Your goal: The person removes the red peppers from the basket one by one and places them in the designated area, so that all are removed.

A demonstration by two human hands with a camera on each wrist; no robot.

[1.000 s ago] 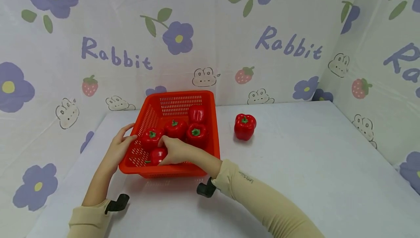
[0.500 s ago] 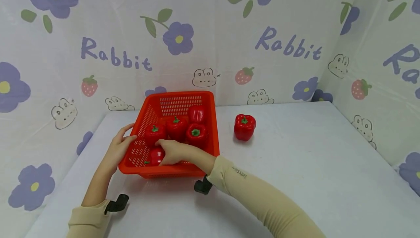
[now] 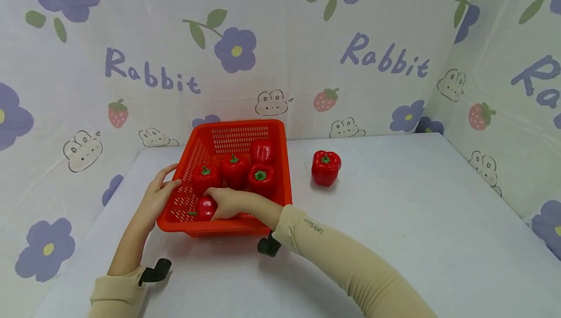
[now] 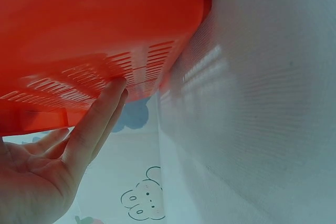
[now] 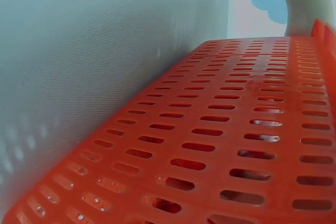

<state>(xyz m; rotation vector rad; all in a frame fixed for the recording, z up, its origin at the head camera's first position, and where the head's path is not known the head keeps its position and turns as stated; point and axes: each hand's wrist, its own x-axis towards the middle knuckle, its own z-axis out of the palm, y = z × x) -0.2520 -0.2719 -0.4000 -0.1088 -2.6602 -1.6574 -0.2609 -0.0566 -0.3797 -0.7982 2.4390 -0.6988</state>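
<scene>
"How far along is it, starting nearest you?"

"Partway, I'd judge. The glossy red bell pepper with its green stem pointing left (image 3: pixel 205 209) lies on its side just inside the near wall of the orange-red slotted plastic basket (image 3: pixel 210 227), and it's in the right hand (image 3: pixel 227 203)."

"Gripped?"

"Yes, fingers and thumb curve round its right side, with the stem end away from them. The left hand (image 3: pixel 154 201) has its fingers extended against the basket's outer left wall, holding no pepper."

"And farther in?"

"Just beyond the right hand, three shiny red peppers with green stems upward (image 3: pixel 234 172) sit in a row. Behind them, one smooth red pepper with no stem showing (image 3: pixel 262 151) is by the far right corner."

"Anything left outside?"

"One upright red pepper with a green stem (image 3: pixel 326 169), on the white table (image 3: pixel 394 211) right of the basket, touched by neither hand."
</scene>
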